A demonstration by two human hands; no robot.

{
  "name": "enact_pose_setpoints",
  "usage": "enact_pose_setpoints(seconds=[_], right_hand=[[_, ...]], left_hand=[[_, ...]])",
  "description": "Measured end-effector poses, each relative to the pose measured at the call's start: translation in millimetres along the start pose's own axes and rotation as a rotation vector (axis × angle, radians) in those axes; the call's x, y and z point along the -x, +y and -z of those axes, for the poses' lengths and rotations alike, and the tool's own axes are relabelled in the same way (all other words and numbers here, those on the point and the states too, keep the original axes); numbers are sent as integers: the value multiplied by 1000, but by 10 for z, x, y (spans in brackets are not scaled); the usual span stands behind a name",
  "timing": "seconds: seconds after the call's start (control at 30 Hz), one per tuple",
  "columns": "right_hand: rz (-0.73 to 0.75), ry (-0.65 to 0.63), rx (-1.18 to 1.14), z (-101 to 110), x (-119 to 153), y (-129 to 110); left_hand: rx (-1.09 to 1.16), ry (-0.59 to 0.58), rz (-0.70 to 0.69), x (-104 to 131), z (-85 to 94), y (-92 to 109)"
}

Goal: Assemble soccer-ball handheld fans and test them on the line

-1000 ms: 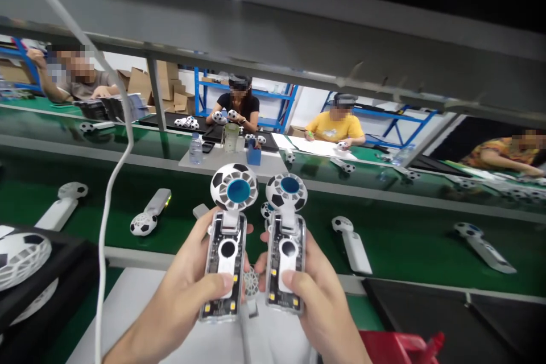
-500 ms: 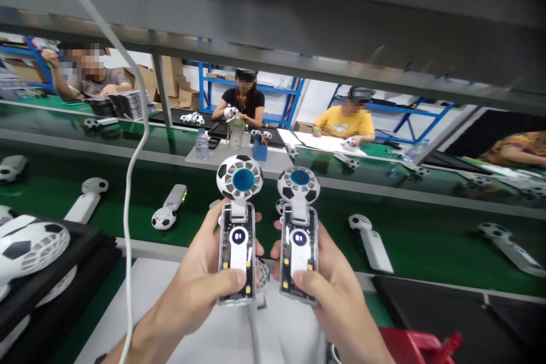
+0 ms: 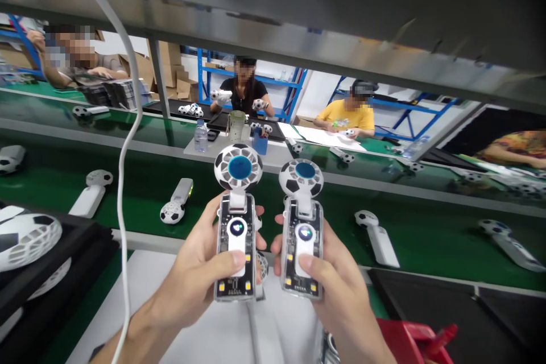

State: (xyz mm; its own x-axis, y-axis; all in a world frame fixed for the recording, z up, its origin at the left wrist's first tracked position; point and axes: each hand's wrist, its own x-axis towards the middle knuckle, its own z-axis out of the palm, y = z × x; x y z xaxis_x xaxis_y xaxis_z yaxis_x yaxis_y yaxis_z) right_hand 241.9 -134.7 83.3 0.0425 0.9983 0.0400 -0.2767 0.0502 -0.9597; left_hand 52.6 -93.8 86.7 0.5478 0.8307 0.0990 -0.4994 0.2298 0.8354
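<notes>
Two handheld fans stand side by side before me, each with a round football-patterned head, a blue centre and a clear-fronted body showing a circuit board. My left hand [image 3: 200,261] is closed round the body of the left fan [image 3: 235,278], its thumb on the white strip below the small round display. Likewise, my right hand [image 3: 335,264] grips the right fan [image 3: 302,278], thumb on its white strip. Both displays are lit with a small symbol. The fans are slightly apart and upright. Behind and between them, another fan's football head [image 3: 262,266] is partly hidden.
Across the green conveyor belt [image 3: 136,205] lie several more fans, such as a white one [image 3: 379,242]. A white cable [image 3: 120,182] hangs at left. Black trays [image 3: 447,318] and a red bin [image 3: 396,341] are at right. Several people sit opposite, under an overhead beam.
The displays have changed from digits to a small symbol. Both hands keep their hold on the fans, now slightly farther apart. The person in black opposite now holds a fan in each hand.
</notes>
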Motion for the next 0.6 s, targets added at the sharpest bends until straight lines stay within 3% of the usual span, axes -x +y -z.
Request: enact_pose_setpoints(seconds=[0.3, 0.53, 0.6], right_hand=[[-15, 5, -24, -31, 7, -19], [74, 20, 9, -29, 37, -11], [155, 94, 38, -61, 41, -15]], left_hand=[[19, 0, -20, 2, -3, 7], [-1, 18, -71, 58, -30, 74], [-47, 58, -104, 61, -48, 72]])
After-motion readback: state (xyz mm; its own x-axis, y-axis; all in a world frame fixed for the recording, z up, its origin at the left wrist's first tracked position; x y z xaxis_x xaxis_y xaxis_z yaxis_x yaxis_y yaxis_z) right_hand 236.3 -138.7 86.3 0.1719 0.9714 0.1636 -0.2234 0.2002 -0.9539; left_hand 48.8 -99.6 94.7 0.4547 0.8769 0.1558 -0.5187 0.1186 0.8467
